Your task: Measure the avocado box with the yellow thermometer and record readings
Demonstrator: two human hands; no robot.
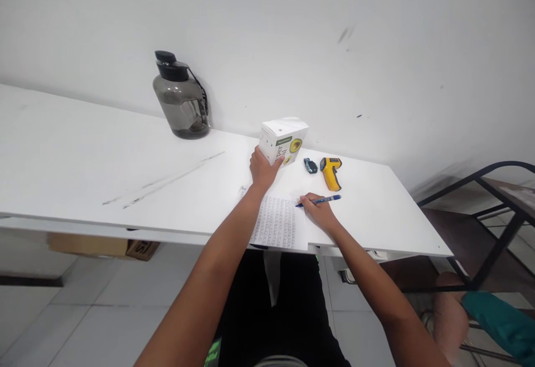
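Note:
My left hand (265, 167) grips the lower left side of a white cardboard box (279, 131) printed with avocados. The box stands tilted near the wall at the back of the table. Between the fingers of my right hand (318, 211) is a blue pen (330, 198). Its tip points at the upper right part of a paper sheet (280, 225) covered with rows of small writing, too small to read. The sheet lies at the table's front edge, partly hidden by my left forearm. Behind my right hand lie a yellow infrared thermometer (331, 173) and a small dark device (310, 165).
A large grey water bottle (184, 105) with a black lid stands at the back left of the white table (75, 149). Under the table is a brown carton (92, 244). At right is a black-framed rack (493, 233), with another person's leg (450, 311) beside it.

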